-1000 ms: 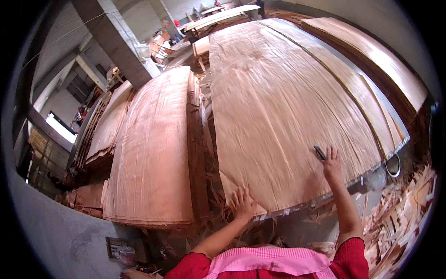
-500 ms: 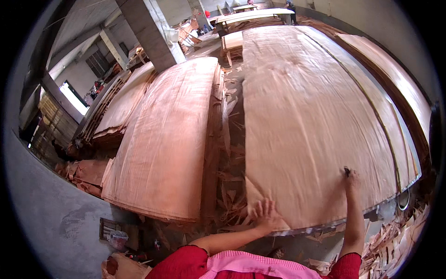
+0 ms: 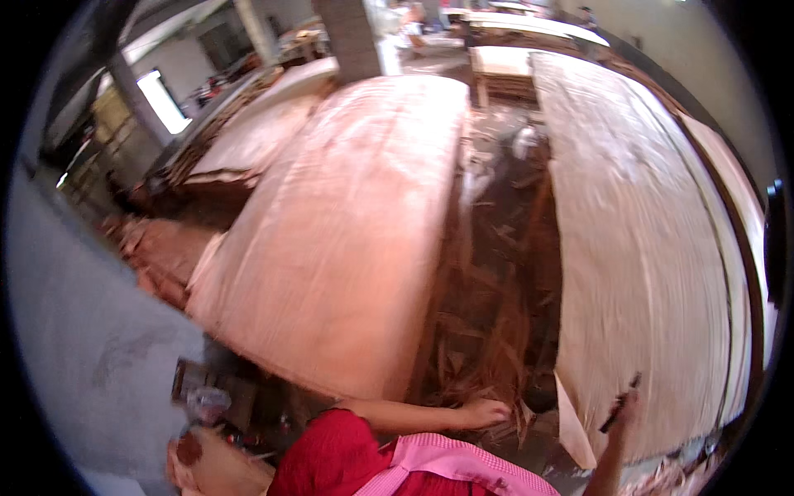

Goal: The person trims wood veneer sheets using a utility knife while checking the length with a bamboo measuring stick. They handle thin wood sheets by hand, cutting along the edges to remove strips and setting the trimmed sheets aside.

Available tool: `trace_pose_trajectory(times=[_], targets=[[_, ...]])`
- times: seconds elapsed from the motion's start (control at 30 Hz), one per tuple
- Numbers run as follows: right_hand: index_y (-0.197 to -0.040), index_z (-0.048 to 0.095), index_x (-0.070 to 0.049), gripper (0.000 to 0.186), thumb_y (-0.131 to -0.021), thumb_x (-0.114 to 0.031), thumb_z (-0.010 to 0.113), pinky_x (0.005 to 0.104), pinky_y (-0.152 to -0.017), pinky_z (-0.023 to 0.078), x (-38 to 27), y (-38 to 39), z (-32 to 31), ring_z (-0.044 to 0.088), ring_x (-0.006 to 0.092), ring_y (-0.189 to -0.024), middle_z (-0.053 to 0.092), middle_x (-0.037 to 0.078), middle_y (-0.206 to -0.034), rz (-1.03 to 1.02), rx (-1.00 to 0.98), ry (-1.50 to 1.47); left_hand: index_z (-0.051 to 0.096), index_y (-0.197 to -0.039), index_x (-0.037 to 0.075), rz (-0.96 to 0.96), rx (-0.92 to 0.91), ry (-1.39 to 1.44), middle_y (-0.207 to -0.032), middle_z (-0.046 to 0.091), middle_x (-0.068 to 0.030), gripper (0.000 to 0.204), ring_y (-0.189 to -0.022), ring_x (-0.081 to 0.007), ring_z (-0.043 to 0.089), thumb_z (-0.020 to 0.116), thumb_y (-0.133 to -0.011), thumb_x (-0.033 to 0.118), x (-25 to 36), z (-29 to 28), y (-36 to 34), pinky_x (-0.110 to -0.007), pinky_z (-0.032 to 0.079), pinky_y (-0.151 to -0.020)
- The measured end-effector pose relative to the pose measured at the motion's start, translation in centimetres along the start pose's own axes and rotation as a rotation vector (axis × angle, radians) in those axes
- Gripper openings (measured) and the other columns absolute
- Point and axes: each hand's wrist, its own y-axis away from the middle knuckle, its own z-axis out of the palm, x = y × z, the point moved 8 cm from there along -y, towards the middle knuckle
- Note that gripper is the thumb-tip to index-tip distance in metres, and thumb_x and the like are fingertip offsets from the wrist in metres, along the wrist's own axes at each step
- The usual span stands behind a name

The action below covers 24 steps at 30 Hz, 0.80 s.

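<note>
My left hand [image 3: 485, 413] reaches across the front of the gap between two stacks of wood veneer. Its fingers are curled; blur hides what, if anything, is in them. My right hand [image 3: 628, 410] holds a slim dark knife-like tool [image 3: 615, 413], tip pointing away from me, over the front of the right veneer stack [image 3: 645, 248]. At that stack's near left corner, a pale pointed flap of veneer [image 3: 572, 426] hangs down toward the gap. The left veneer stack [image 3: 356, 231], reddish and broad, lies beyond my left forearm.
Torn veneer scraps [image 3: 488, 355] litter the floor between the stacks. A concrete pillar [image 3: 347, 41] rises behind the left stack. More veneer piles [image 3: 265, 136] stand at the far left. A clear plastic container [image 3: 207, 403] sits near the grey surface [image 3: 107, 347] at left.
The view has turned left. My left hand has left the right stack's corner and curled over the gap. My right hand, still holding the tool, is nearer the front edge; a corner flap now hangs.
</note>
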Motion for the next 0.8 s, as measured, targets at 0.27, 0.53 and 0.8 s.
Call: trace_pose_trajectory(times=[0.27, 0.53, 0.8], targets=[[-0.087, 0.048, -0.006, 0.018, -0.086, -0.025, 0.048, 0.0265, -0.043, 0.041, 0.8, -0.7, 9.9, 0.047, 0.0129, -0.052, 0.046, 0.002, -0.062, 0.218, -0.243, -0.417, 0.06, -0.091, 0.004, -0.409, -0.384, -0.413, -0.092, 0.059, -0.0141, 0.031, -0.087, -0.0253, 0.057, 0.058, -0.073, 0.03, -9.7, -12.1, 4.0, -0.035, 0.045, -0.073], [-0.096, 0.043, -0.006, 0.017, -0.087, -0.02, 0.046, 0.0241, -0.042, 0.038, -4.6, -7.1, 23.0, 0.043, 0.0101, -0.048, 0.046, 0.004, -0.066, 0.308, -0.348, -0.392, 0.059, -0.097, 0.002, -0.397, 0.044, -0.22, -0.093, 0.061, -0.014, 0.028, -0.087, -0.0234, 0.058, 0.058, -0.074, 0.019, -22.7, -22.7, -2.0, -0.033, 0.046, -0.077], [-0.098, 0.042, -0.005, 0.015, -0.088, -0.016, 0.043, 0.0294, -0.046, 0.042, -10.7, -19.2, 39.5, 0.047, 0.0144, -0.052, 0.05, 0.008, -0.071, 0.22, -0.375, -0.359, 0.06, -0.097, 0.004, -0.647, 0.063, -0.355, -0.094, 0.061, -0.0147, 0.029, -0.09, -0.0266, 0.058, 0.055, -0.076, 0.023, -23.1, -40.9, -9.2, -0.035, 0.045, -0.079]])
